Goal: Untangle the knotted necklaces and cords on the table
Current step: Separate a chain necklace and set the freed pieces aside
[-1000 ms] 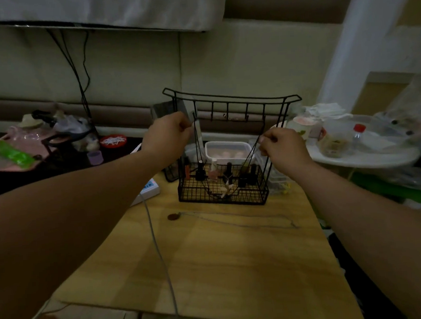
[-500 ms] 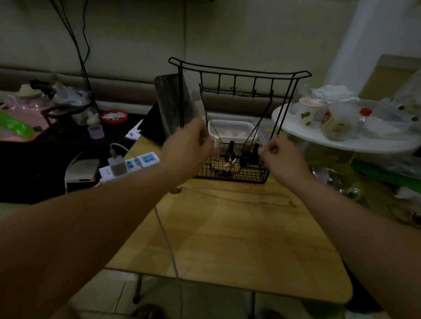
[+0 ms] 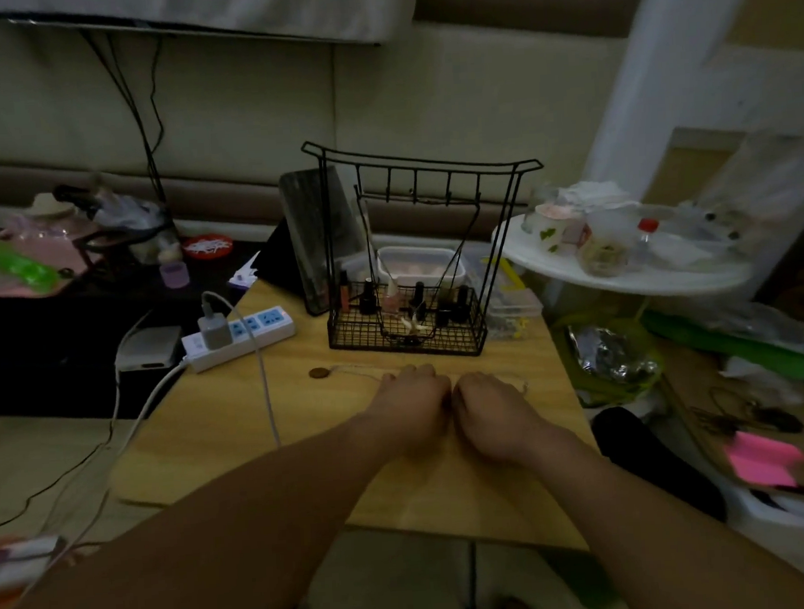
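- The wooden table (image 3: 352, 448) is where both hands are now; a moment ago they were up in the air at the rack
- The black wire rack (image 3: 422, 164) stands at the back of the table with little bottles in its basket, and no hand touches it any more
- Both arms reach straight out from the bottom of the view and come close together in the middle of the table
- The left hand (image 3: 410, 398) lies low on the wood with its back up and its fingers bent down at the front
- The right hand (image 3: 491, 411) lies just beside it the same way (their knuckles touch)
- I cannot tell if either hand pinches anything, because the fingertips are hidden under the hands
- The black cord (image 3: 457, 256) now hangs by itself from the rack's hooks and dips down into the basket; before, both hands held it
- The thin necklace (image 3: 354, 368) lies flat across the table in front of the rack, and it runs under both hands and pokes out past the right one
- Its small round brown pendant (image 3: 319, 373) sits on the wood to the left of the left hand
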Tool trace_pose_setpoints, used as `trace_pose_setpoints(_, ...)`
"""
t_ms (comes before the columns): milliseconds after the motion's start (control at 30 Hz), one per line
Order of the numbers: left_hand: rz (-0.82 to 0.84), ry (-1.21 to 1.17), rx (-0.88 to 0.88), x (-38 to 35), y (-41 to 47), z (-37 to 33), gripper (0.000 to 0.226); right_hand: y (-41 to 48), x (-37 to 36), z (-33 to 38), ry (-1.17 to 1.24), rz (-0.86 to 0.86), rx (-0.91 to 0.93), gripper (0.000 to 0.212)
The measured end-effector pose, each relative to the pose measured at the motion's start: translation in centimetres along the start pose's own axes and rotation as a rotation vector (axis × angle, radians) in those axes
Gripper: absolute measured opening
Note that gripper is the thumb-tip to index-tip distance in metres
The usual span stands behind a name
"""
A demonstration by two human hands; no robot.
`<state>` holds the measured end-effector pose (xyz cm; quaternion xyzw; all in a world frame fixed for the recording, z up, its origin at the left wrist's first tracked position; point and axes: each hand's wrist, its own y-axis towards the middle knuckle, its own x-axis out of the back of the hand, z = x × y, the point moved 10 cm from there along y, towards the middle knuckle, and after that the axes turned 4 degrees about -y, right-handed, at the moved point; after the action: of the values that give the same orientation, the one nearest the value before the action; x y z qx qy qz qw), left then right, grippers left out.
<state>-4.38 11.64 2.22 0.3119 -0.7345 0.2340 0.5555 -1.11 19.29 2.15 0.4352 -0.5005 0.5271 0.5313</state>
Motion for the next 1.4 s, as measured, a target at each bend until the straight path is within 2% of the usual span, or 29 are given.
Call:
trace_pose_setpoints(100,-0.015,-0.252,0.055,0.5,-0.9,0.5,0.006,-0.6,0.8,-0.3,0.261,-0.014,-0.048,0.017)
trace_pose_setpoints(167,-0.040,-0.478,0.113,1.5,-1.5,0.8,0.007,-1.2,2.0,0.0,0.438,-0.044,-0.094,0.018)
trace_pose_setpoints(267,-0.146,-0.677,0.180,5.4,-2.3,1.7,0.010,-2.0,4.3,0.3,0.666,-0.052,-0.124,0.026)
trace_pose_setpoints(367,-0.290,-0.796,0.260,10.6,-3.2,4.1,0.012,-2.7,6.3,-0.9,0.713,-0.001,-0.114,0.020)
trace_pose_setpoints(467,-0.399,-0.881,0.298,14.3,-4.3,6.9,0.019,-2.7,8.6,-2.4,0.771,-0.032,-0.117,0.014)
trace_pose_setpoints(500,-0.375,-0.896,0.279,14.8,-4.5,7.1,0.017,-2.4,9.7,-2.4,0.803,-0.064,-0.109,0.016)
trace_pose_setpoints(567,-0.212,-0.843,0.212,14.7,-4.4,6.2,0.013,-1.8,12.2,-1.2,0.852,-0.113,-0.052,0.019)
trace_pose_setpoints(700,0.090,-0.725,0.073,13.5,-3.3,2.2,0.052,-0.5,16.2,3.0,0.846,-0.094,0.076,0.017)
trace_pose_setpoints(767,0.142,-0.661,-0.018,13.9,-3.1,-0.1,0.045,-0.2,17.5,4.7,0.787,-0.064,0.124,0.016)
trace_pose_setpoints(833,0.123,-0.602,-0.049,15.1,-3.2,-1.0,0.024,-0.1,18.6,5.3,0.750,-0.063,0.142,0.017)
trace_pose_setpoints(867,0.106,-0.600,-0.036,15.8,-3.3,-0.7,0.023,-0.1,19.0,5.1,0.739,-0.066,0.139,0.019)
trace_pose_setpoints(933,0.092,-0.678,0.020,16.9,-3.4,0.8,0.034,-0.1,19.4,3.8,0.727,-0.062,0.108,0.022)
trace_pose_setpoints(1033,0.066,-0.823,0.115,18.3,-3.5,4.0,0.040,-0.2,19.2,0.6,0.764,-0.051,0.036,0.023)
trace_pose_setpoints(1200,-0.056,-0.847,0.167,21.4,-3.4,7.1,0.032,-0.3,20.7,-2.6,0.857,-0.169,-0.016,0.021)
trace_pose_setpoints(1400,-0.142,-0.847,0.169,24.1,-2.4,8.5,0.035,1.7,22.2,-4.1,0.902,-0.256,-0.058,0.028)
